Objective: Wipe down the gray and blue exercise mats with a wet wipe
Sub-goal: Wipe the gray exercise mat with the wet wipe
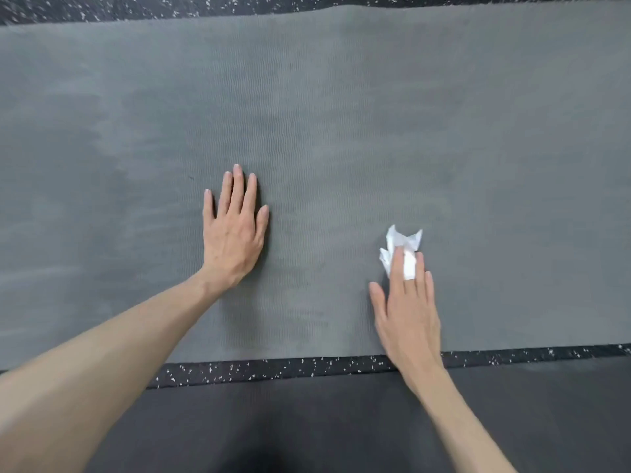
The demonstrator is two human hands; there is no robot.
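Observation:
A gray exercise mat (341, 114) with a fine wavy texture fills most of the view, running left to right. My left hand (234, 230) lies flat on it, palm down, fingers straight and slightly spread. My right hand (408, 312) presses a crumpled white wet wipe (403, 249) onto the mat with straight fingers; part of the wipe pokes up between two fingers and most of it sticks out beyond the fingertips. Darker damp-looking streaks show on the mat's left part. No blue mat is in view.
Black speckled rubber floor (307, 368) shows as a strip along the mat's near edge and again beyond its far edge (205, 5). A darker gray mat or pad (341, 421) lies below the near strip, under my forearms.

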